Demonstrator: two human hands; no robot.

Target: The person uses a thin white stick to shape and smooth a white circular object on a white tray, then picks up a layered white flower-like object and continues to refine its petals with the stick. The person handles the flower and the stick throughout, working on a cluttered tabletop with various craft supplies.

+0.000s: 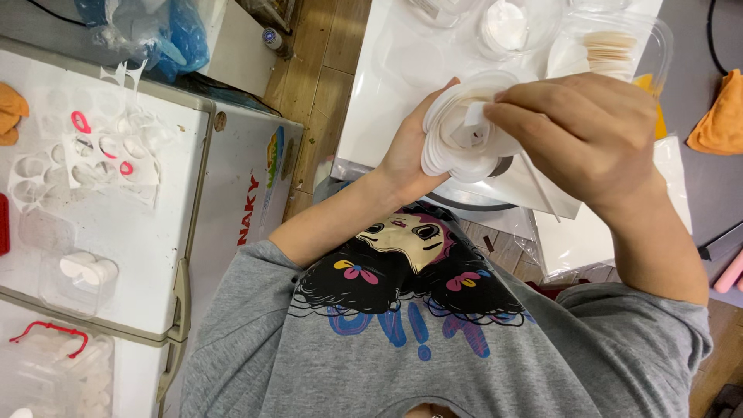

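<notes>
My left hand [406,151] grips a thick stack of white round discs [457,147] from below and behind, holding it edge-up over the near edge of the white table [387,85]. My right hand [584,128] reaches over the stack from the right, its fingertips pinching a small white piece at the top of the discs. The far side of the stack is hidden by my right hand.
Clear plastic tubs [518,23] with white and tan discs [611,46] stand on the table behind the hands. An orange cloth [720,116] lies at the right. A white chest [116,217] at the left carries cut-out sheets [93,155] and clear boxes [77,275].
</notes>
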